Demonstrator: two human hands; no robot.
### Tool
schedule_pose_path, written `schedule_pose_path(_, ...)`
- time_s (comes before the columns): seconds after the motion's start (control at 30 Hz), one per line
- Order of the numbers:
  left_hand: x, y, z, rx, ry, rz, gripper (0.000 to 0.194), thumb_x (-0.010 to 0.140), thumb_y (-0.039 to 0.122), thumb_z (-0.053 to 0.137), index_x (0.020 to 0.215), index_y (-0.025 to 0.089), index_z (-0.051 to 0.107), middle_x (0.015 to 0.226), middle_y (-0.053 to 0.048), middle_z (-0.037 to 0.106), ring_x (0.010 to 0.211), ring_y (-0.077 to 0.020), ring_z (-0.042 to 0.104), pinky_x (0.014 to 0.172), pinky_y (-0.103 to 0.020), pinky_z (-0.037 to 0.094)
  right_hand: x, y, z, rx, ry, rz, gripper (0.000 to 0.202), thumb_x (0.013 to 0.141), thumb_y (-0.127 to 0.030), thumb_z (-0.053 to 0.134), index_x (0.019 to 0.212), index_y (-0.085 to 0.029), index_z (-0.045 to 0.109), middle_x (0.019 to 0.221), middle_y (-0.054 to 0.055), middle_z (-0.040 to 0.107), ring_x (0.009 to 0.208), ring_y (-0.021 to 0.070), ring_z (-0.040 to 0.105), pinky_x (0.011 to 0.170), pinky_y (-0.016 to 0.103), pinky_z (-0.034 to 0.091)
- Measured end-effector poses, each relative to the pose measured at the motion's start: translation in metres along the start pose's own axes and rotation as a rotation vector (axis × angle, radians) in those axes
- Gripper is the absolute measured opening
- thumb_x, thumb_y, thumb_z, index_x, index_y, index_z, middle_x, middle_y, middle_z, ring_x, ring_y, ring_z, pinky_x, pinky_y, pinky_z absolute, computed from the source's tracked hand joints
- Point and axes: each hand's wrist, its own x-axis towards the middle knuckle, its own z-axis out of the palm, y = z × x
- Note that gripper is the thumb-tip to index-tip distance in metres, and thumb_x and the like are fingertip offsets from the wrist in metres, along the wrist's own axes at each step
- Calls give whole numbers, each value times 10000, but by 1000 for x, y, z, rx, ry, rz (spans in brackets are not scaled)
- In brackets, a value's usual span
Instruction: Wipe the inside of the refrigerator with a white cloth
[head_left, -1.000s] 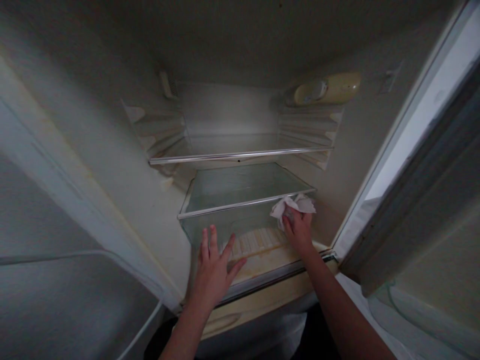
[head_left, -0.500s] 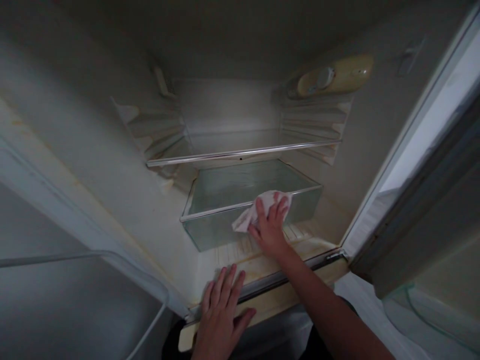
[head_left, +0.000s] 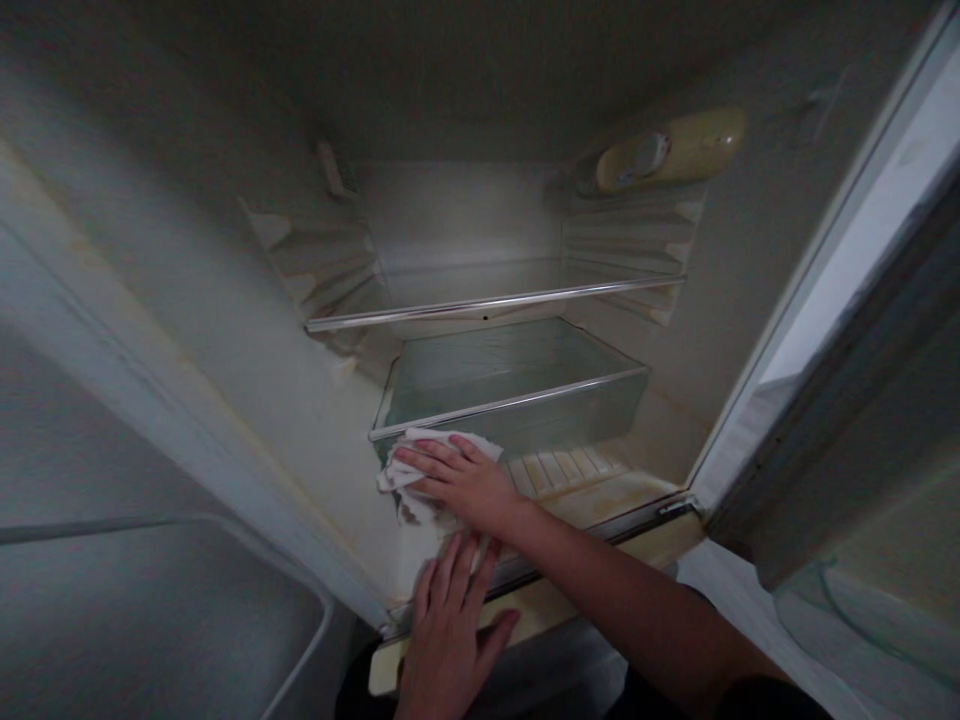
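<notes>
My right hand point(head_left: 469, 485) presses a crumpled white cloth point(head_left: 401, 472), marked with a dark stain, against the left part of the clear drawer point(head_left: 555, 420) low in the fridge. Its fingers lie over the cloth, pointing left. Just below, my left hand point(head_left: 450, 615) rests with fingers stretched over the fridge's front sill point(head_left: 577, 590), holding nothing. The right wrist passes close above the left fingertips. A pale trim strip point(head_left: 510, 402) runs along the drawer's top front edge.
Above the drawer spans a glass shelf point(head_left: 495, 302) with a metallic front edge. A yellowed thermostat housing point(head_left: 697, 147) sits on the right wall. The open door point(head_left: 847, 470) stands at right with a clear bin point(head_left: 862, 625). Brownish stains mark the ribbed floor point(head_left: 570, 468).
My right hand has swept the cloth left and down along the drawer front, from right of centre to its left end. My left hand stays on the sill. The view shifts slightly.
</notes>
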Motion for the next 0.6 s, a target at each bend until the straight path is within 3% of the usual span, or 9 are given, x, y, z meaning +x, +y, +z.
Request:
schedule_pose_path(0.1, 2, 2, -3, -4, -7, -10, 730, 928, 536, 563, 1559, 232, 357, 1620, -74, 374, 1491, -307, 301, 1197, -487, 181, -28, 15, -5, -4, 2, 116, 337, 1003, -277, 519, 1330, -306, 597, 1678, -62, 191, 1559, 190, 133, 1263, 497, 159)
schedule_pose_path(0.2, 3, 2, -4, -2, -2, -4, 740, 928, 547, 560, 1562, 230, 349, 1627, -68, 360, 1492, -298, 300, 1200, -474, 175, -69, 32, -7, 1, 17, 317, 475, 914, -321, 644, 1383, -288, 578, 1678, 15, 215, 1568, 294, 57, 1244, 589, 117)
schedule_pose_path(0.37, 3, 1, -4, -3, 0, -2, 740, 926, 543, 559, 1564, 237, 344, 1624, -59, 369, 1493, -285, 304, 1206, -458, 169, -136, 74, -23, 19, 121, 741, 941, 854, -486, 682, 1618, -180, 226, 1662, 204, 160, 1541, 420, -93, 1184, 688, 168)
schedule_pose_path(0.5, 3, 2, -3, -22, 2, -21, 725, 922, 532, 564, 1558, 253, 356, 1617, -51, 382, 1492, -286, 308, 1212, -465, 162, -156, 102, -43, 133, 280, 1082, 1120, 842, -569, 662, 1632, -141, -6, 1641, 271, 83, 1538, 442, 53, 1176, 640, 247)
schedule_pose_path(0.6, 3, 3, -2, -22, 9, -35, 719, 919, 523, 565, 1555, 256, 361, 1618, -47, 379, 1490, -284, 313, 1216, -470, 157, -148, 103, -44, 201, 407, 1144, 1125, 835, -515, 682, 1628, -149, -26, 1611, 273, 120, 1511, 422, 201, 1175, 582, 296)
